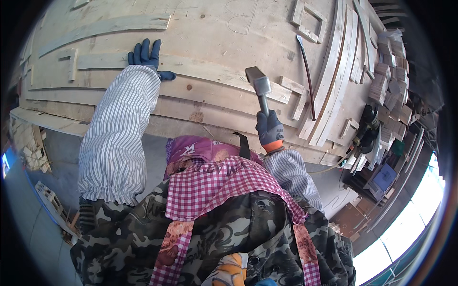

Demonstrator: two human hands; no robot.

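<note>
My left hand [147, 58], in a dark blue glove, lies with fingers apart on a long, thin wooden strip [205, 69] on the plywood worktop. A hammer [259, 82] with a blocky metal head is in my right hand [270, 128], whose grey-blue glove has an orange cuff. Its head is raised above the right part of the strip, seemingly not touching it. Right of the strip's end sits a small angled wooden piece [299, 97]. Beyond it lies a dark pry bar [307, 71] with a pale, flattened tip.
Several long boards [336, 71] lie along the right side of the worktop. A small square wooden frame [309, 21] rests at the far right. Stacked wood blocks [392, 86] and a laptop-like screen [384, 178] stand off the right edge. Another strip [105, 29] lies far left.
</note>
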